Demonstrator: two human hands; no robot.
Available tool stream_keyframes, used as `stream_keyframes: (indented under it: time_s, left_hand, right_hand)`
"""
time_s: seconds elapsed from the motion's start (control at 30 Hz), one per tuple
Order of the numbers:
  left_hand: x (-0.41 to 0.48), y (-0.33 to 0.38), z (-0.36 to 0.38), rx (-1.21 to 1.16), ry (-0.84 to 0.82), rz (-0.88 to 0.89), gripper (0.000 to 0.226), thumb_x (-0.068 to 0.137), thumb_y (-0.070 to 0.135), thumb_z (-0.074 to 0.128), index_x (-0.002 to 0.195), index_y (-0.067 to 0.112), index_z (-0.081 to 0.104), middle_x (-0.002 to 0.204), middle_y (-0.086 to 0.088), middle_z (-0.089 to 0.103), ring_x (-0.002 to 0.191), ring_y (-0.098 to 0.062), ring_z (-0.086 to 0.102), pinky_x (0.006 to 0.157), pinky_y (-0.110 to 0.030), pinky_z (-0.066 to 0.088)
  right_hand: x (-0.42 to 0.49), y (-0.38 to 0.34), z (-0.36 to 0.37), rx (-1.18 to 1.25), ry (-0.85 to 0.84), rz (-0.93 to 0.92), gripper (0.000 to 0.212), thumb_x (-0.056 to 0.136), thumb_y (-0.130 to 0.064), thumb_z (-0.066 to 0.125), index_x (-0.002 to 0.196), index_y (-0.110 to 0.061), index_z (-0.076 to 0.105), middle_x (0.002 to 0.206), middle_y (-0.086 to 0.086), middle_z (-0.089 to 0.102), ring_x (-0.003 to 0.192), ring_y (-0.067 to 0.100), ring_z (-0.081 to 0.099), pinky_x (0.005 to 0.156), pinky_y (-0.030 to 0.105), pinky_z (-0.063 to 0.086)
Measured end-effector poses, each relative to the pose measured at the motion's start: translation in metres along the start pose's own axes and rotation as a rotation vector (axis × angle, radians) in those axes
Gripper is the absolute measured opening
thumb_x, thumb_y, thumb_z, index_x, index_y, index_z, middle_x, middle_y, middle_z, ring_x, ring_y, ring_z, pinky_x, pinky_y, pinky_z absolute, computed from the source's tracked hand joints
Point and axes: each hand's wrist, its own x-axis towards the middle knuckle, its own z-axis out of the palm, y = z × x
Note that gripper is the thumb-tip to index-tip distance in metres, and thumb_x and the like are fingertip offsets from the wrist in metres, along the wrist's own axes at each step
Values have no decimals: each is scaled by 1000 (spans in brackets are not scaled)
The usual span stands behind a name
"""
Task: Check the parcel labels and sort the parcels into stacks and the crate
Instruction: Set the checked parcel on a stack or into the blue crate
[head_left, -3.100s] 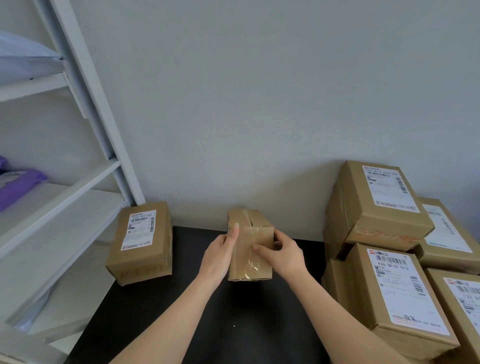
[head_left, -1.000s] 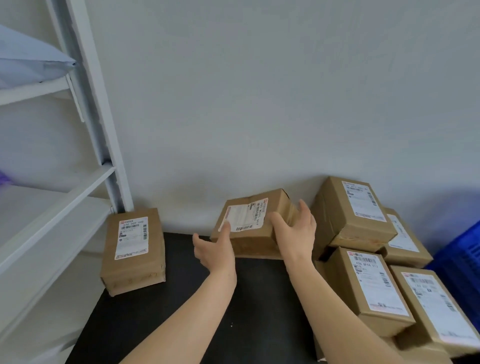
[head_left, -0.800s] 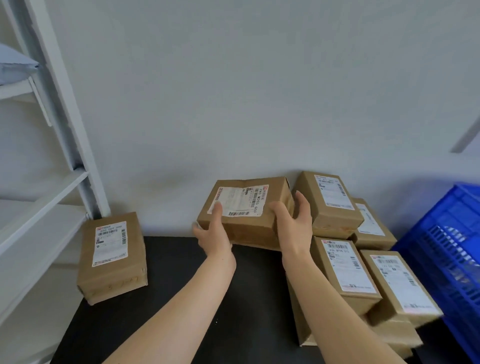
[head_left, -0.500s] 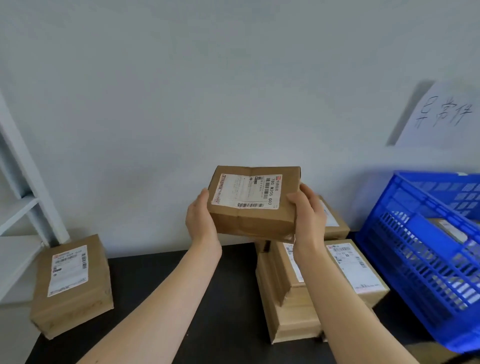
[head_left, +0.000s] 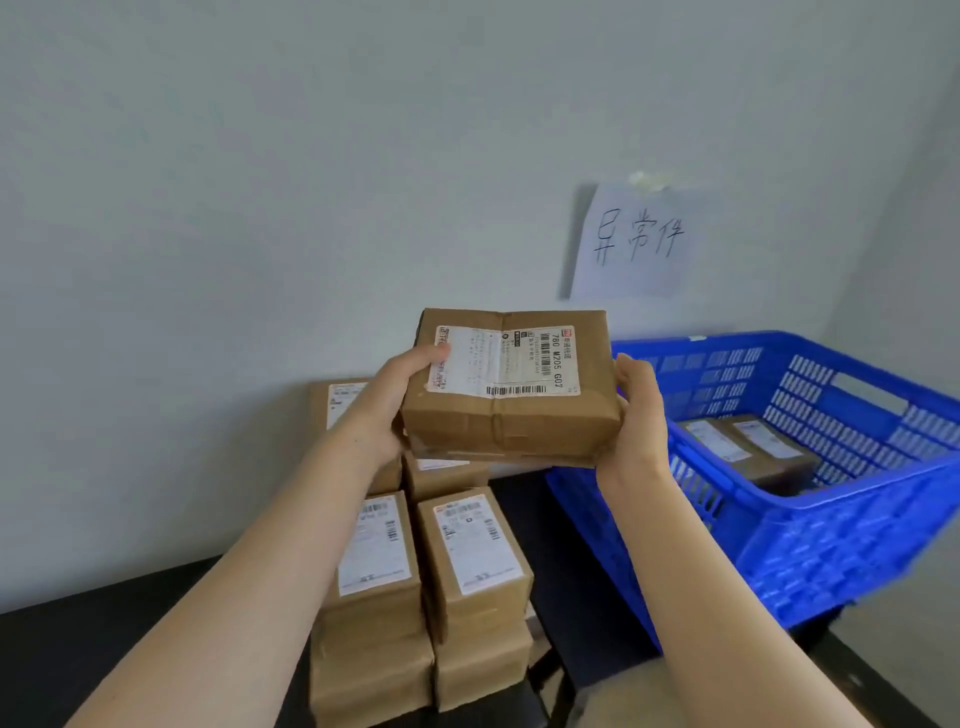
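I hold a brown cardboard parcel (head_left: 511, 415) in the air with its white label facing up. My left hand (head_left: 395, 395) grips its left end, thumb on the label. My right hand (head_left: 636, 410) grips its right end. The parcel hangs above the stacks of labelled parcels (head_left: 457, 561) on the black table and just left of the blue crate (head_left: 810, 499). Two parcels (head_left: 748, 447) lie inside the crate.
A handwritten paper sign (head_left: 631, 241) is taped to the white wall above the crate. The black table (head_left: 104, 660) runs under the stacks to the left. The crate sits at the table's right end against the wall.
Both hands lifted the parcel off the table, turned its label up and carried it right, past the stacks towards the blue crate. The view swung right; the shelf and the lone left parcel left the frame.
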Motion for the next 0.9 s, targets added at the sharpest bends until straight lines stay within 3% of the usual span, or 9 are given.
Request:
stream_keyframes:
  time_s: [0.1,0.17,0.33,0.43,0.5,0.63,0.73,0.83,0.9]
  left_hand:
    - [14,-14,56,-69,30,6,18,86,37,61,96,23,67,94,-5,73,87,-24,65,85,-41,51]
    - [19,-24,93,-162,66,-2,13,87,35,60,90,23,64,87,-5,69,82,-22,63,79,-39,50]
    - [38,-52,181,-186,65,48,47,78,34,68,121,27,52,111,-4,64,91,-23,62,77,-58,52]
    - [56,-65,223,-164,46,96,50,77,32,71,123,26,51,111,-3,66,90,-22,65,63,-45,57]
    - [70,-71,241,-111,30,101,53,74,38,72,122,25,54,112,-2,67,99,-22,64,62,-36,54]
    - [109,-77,281,-60,6,37,19,82,45,64,89,27,64,91,6,67,92,-13,59,86,-36,46]
    - [145,-78,307,17,-10,69,18,88,34,60,75,23,66,77,4,68,77,-15,60,72,-28,46]
    - [184,-80,332,133,-59,65,14,91,27,57,83,20,65,89,-2,71,79,-17,64,77,-33,48]
    - [205,-81,343,223,-87,40,10,93,24,56,87,20,63,91,-1,70,79,-14,63,72,-30,49]
  right_hand:
    - [20,-22,-45,82,140,13,48,84,-55,56,122,-26,60,125,4,60,112,25,60,92,39,46]
    - [29,-34,-67,96,116,48,54,84,-58,56,130,-29,52,126,4,53,112,25,59,96,40,46]
    - [55,-47,-100,-53,-72,104,82,71,-56,71,142,-36,35,130,2,54,108,24,61,95,46,49]
    - [78,-59,-115,16,-45,45,63,76,-40,74,131,-36,44,116,1,65,102,25,65,81,45,57]
    - [95,-68,-130,43,28,31,56,78,-35,73,128,-35,47,111,0,68,98,24,67,83,46,57]
    - [138,-86,-174,21,143,55,48,78,-34,69,123,-31,52,111,1,66,96,22,65,76,39,57]
    - [173,-99,-199,-41,200,67,35,78,-35,69,111,-27,60,105,2,68,92,21,66,68,35,55]
    - [214,-109,-216,-124,238,103,20,80,-35,68,95,-27,57,99,2,66,91,21,63,77,40,54]
    - [239,-112,-223,-188,237,150,23,81,-37,68,96,-25,55,98,2,66,93,22,62,84,44,52]
